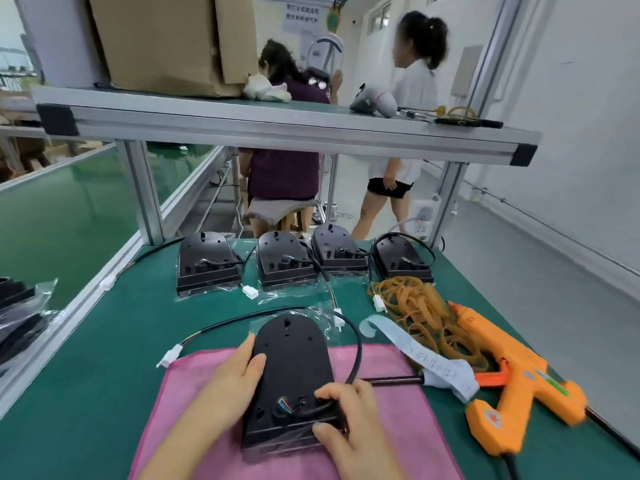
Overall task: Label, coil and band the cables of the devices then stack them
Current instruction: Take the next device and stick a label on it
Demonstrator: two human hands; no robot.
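Green bench [104, 341]: left hand [232, 382], right hand [349, 420] gripping black device [294, 355].

Bench top: contents

Bench [114, 341] has a green mat. At the far edge, a row of four black devices [207, 263] sits on clear film, their cables [372, 268] trailing forward to white plugs [250, 292]. At the near centre lies a pink cloth [391, 362]. To its right is a paper label strip [426, 358], curled at its far end. A heap of tan bands [415, 306] touches the strip. An orange glue gun [519, 375] lies at the right edge, just beside the bands
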